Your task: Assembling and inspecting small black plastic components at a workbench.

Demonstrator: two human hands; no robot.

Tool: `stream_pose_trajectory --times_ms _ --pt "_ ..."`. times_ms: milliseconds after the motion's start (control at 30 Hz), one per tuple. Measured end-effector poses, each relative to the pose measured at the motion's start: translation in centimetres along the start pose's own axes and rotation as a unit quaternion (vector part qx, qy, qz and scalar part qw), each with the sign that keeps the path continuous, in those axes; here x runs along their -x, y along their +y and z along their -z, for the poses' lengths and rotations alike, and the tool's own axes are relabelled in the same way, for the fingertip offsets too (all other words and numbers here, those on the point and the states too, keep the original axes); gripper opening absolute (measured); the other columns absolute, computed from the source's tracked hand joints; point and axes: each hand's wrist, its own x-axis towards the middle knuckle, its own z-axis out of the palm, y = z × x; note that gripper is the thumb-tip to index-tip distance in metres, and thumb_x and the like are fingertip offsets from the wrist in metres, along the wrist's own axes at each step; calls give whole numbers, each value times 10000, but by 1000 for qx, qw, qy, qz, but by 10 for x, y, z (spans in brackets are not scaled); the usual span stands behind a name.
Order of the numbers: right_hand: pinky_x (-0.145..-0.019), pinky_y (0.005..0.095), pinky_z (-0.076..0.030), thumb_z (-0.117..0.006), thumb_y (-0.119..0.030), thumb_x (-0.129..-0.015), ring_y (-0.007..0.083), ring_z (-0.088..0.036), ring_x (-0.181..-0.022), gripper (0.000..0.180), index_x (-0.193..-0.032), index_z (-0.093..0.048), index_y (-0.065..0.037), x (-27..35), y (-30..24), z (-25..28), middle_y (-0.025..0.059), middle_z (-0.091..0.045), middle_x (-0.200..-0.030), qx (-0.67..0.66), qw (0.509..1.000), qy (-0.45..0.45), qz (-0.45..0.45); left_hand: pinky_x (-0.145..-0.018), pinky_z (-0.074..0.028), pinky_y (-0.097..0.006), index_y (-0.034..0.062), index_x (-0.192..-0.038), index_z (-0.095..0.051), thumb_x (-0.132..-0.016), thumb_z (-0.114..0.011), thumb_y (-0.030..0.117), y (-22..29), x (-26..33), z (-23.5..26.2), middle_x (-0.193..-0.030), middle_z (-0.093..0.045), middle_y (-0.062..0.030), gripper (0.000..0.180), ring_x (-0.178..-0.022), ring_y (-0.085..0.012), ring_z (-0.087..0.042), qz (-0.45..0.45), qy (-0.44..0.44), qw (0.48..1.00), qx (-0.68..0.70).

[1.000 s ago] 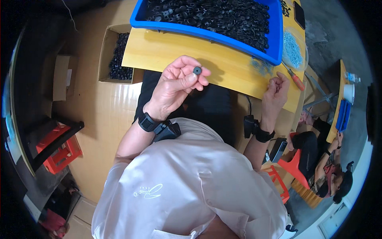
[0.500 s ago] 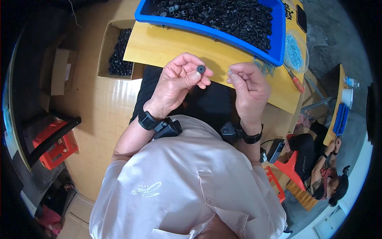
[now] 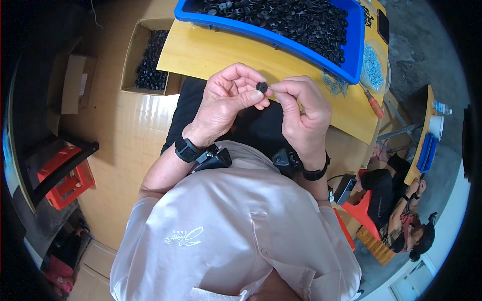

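My left hand [image 3: 227, 98] pinches a small black round plastic piece [image 3: 261, 87] between thumb and fingertips, above the front edge of the table. Close on its right, my right hand [image 3: 305, 105] has thumb and forefinger pressed together on a tiny silvery piece, which looks like a screw and is mostly hidden by the fingertips. Its tip is at the side of the black piece; whether it has gone in, I cannot tell. Beyond both hands stands a blue tray [image 3: 281, 44] heaped with similar black plastic parts [image 3: 301, 27].
Loose silvery screws [image 3: 334, 83] lie on the yellow table [image 3: 201, 52] beside a screwdriver [image 3: 372, 103]. A clear tub of screws [image 3: 372, 62] and a phone [image 3: 383, 26] are at the right. Left stands a cardboard box [image 3: 129, 65] of black parts. Another person [image 3: 401, 215] sits at far right.
My right hand has moved left, bringing the tiny silvery piece up to the black round piece. The black piece has shifted slightly right and turned in my left fingers.
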Motion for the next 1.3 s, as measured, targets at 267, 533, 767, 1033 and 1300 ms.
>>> stream_pose_trajectory --times_ms 267,533,767,1033,1300 --pt "-550 292 -465 -581 76 -718 224 -582 -634 126 -797 -579 -22 -2 1 -2 99 -565 -733 39 998 -13 50 -617 -484 -237 -4 -951 -545 -813 -590 53 3 1 -3 -757 -614 -83 156 -649 -134 -593 -2 21 998 -56" --pt "-533 332 -435 -611 56 -589 248 -537 -608 181 -732 -542 -32 -6 -2 -3 74 -517 -681 122 987 -15 100 -599 -479 -198 -14 -910 -573 -825 -561 7 6 3 -5 -772 -627 -81 89 -638 -92 -582 2 23 993 -115" --pt "-538 338 -430 -599 68 -586 258 -536 -616 180 -717 -523 -30 -8 -3 -8 80 -516 -681 113 986 -24 118 -594 -472 -198 -18 -907 -571 -841 -541 19 3 4 -1 -748 -622 -74 82 -633 -90 -574 -15 33 990 -138" --pt "-535 330 -441 -576 96 -597 252 -540 -601 193 -747 -528 -14 -8 -1 -7 84 -513 -667 67 994 -18 80 -599 -472 -206 -23 -923 -561 -857 -514 29 0 3 -2 -761 -620 -79 96 -627 -92 -566 -7 29 995 -91" --pt "-517 319 -439 -572 98 -599 243 -539 -582 198 -754 -541 -22 -9 -6 -7 87 -503 -647 82 995 -24 54 -596 -468 -201 -24 -928 -559 -862 -509 31 -2 4 -1 -767 -618 -81 100 -620 -89 -560 -2 28 997 -70"
